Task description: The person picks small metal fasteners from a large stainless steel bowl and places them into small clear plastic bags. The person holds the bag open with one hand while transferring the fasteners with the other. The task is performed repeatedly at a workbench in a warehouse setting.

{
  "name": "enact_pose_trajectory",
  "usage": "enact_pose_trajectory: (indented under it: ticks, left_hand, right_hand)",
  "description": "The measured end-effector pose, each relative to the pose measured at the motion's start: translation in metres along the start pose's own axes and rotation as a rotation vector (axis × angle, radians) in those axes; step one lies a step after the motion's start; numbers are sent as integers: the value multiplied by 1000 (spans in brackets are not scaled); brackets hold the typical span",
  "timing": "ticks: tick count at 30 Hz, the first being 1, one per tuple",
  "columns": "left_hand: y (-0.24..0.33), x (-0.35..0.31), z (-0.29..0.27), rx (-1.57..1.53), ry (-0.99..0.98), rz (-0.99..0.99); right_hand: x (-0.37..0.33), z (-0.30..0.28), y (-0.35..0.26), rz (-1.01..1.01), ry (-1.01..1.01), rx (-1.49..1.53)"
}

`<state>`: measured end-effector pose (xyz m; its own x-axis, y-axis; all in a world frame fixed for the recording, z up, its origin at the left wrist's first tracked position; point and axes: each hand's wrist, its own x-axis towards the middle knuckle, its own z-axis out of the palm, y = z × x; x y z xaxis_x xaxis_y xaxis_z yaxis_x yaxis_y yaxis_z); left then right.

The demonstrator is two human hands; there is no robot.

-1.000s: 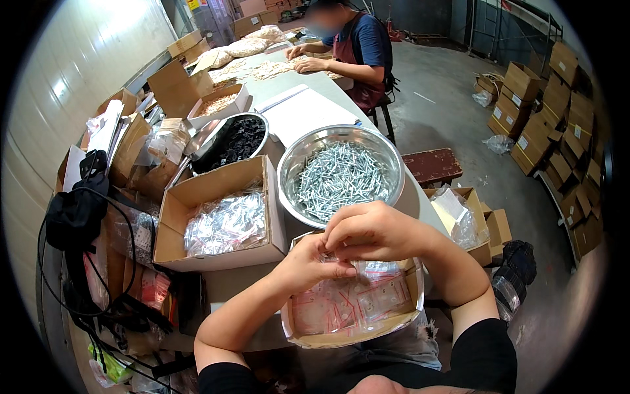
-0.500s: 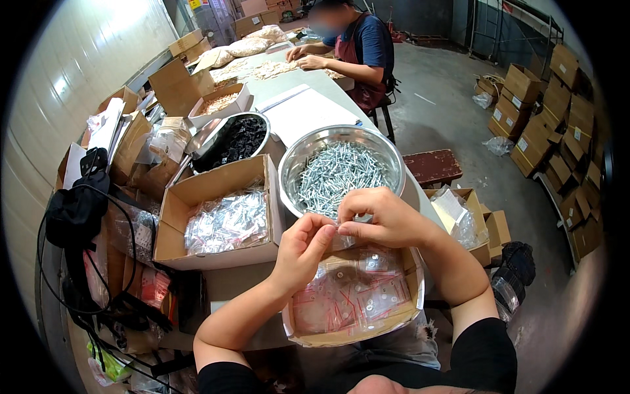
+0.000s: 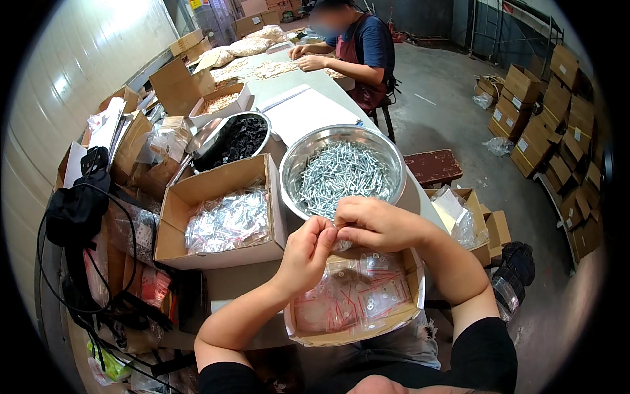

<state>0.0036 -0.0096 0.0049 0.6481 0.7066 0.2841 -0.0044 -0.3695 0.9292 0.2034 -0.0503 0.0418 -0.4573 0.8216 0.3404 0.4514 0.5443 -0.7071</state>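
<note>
A: How are the hands set?
B: The left hand (image 3: 306, 255) and right hand (image 3: 375, 224) meet fingertip to fingertip, both pinched narrow on a small clear plastic bag (image 3: 342, 245), most of it hidden by fingers.

A: Where is that bag?
B: Over the far end of the cardboard tray (image 3: 348, 339), just in front of the steel bowl (image 3: 392, 157) of screws (image 3: 344, 176). The right hand overlaps the bowl's near rim in view; whether it touches, I can't tell.

A: Any room sideways?
B: Little on the left: the white-sided carton (image 3: 223, 260) of filled bags (image 3: 230, 222) stands close to bowl and tray, its near right corner beside the left hand. On the right, a strip of tabletop (image 3: 420, 200) runs past the bowl to the edge, with a dark red bench (image 3: 433, 167) beyond.

A: And nearer the body?
B: The tray's walls surround flat red-striped bags (image 3: 367, 295), below both wrists.
</note>
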Motion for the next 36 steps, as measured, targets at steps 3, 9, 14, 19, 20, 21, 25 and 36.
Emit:
enact_pose_trajectory:
  ticks: [3, 9, 14, 19, 20, 21, 25, 36]
  left_hand:
    - [3, -1, -2, -45, 10, -17]
    - [37, 5, -32, -60, 228, 28]
    - [71, 9, -67, -125, 698, 527]
    - [121, -81, -34, -303, 500, 978]
    - [122, -96, -25, -425, 416, 971]
    - [122, -74, -8, -772, 305, 1461]
    - [129, -76, 12, -809, -104, 1484]
    - [126, -92, 7, -736, -168, 1218]
  right_hand:
    - [1, -5, 2, 28, -43, 107]
    - [-1, -13, 15, 89, 85, 297]
    - [-8, -18, 38, 146, 283, -447]
    - [2, -10, 34, 537, -244, -675]
    - [-1, -9, 36, 526, -247, -688]
    - [1, -8, 35, 501, -255, -707]
    - [-3, -13, 34, 519, -334, -703]
    - [-1, -17, 34, 368, -208, -335]
